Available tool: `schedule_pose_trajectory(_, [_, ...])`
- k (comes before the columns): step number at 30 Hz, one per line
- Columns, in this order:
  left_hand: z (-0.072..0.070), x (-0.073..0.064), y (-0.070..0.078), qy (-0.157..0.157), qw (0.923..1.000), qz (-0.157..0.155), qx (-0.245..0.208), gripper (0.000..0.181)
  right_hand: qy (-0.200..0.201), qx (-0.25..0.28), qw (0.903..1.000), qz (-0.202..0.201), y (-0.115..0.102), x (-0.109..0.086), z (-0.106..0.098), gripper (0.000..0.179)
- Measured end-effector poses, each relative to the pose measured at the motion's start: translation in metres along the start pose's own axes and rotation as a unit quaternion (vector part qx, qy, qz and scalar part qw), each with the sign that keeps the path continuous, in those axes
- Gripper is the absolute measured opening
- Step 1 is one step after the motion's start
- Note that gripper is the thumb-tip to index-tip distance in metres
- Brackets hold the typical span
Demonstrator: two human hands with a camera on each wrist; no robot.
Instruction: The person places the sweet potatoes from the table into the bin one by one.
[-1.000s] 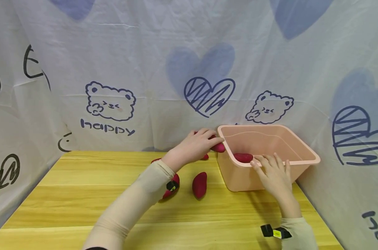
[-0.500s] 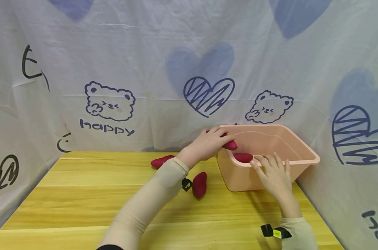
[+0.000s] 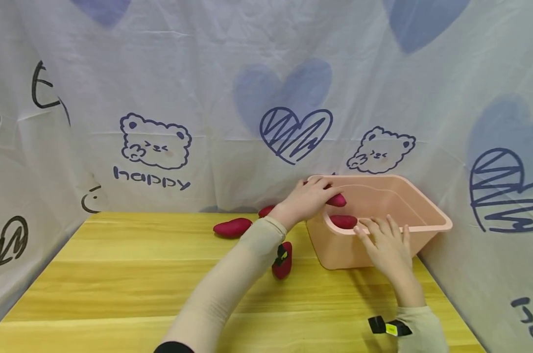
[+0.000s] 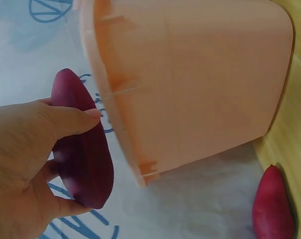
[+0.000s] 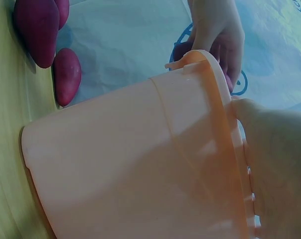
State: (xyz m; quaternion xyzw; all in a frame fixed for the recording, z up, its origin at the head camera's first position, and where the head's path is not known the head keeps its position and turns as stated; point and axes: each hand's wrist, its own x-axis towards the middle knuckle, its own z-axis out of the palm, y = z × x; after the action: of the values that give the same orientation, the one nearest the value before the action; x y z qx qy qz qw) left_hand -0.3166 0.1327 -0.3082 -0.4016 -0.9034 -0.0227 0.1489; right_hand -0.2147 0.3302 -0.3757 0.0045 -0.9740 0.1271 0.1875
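A: What had just changed?

B: The left hand (image 3: 308, 200) had travelled rightward, bringing a smooth, dark-crimson, tapered sweet potato (image 3: 338, 200) from beside the peach-pink plastic tub (image 3: 337, 252) to above its left rim, overlapping the opening in the head view.

A: And its grip?

B: Closed to the potato's width, thumb on one side, fingers on the other.

A: The right hand (image 3: 385, 249)?

B: Hadn't shifted; its fingers lay spread across the near rim, with no potato in them.

A: Meaning what for the work?

B: I judged the carry nearly finished, the release not yet made. Whether the potato had fully cleared the rim, I couldn't tell. A second sweet potato (image 3: 343, 222) lay inside the tub; the leftmost one (image 3: 232, 228), the far one (image 3: 265, 211) and the near one (image 3: 281, 271) were on the yellow wood-grain tabletop (image 3: 116, 274).
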Motion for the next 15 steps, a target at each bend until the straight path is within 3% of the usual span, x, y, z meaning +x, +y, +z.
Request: schedule_pose_trajectory(15, [0.021, 0.025, 0.008, 0.018, 0.9991, -0.005, 0.04, 0.043, 0.006, -0.002, 1.0, -0.005, 0.0, -0.001, -0.001, 0.059])
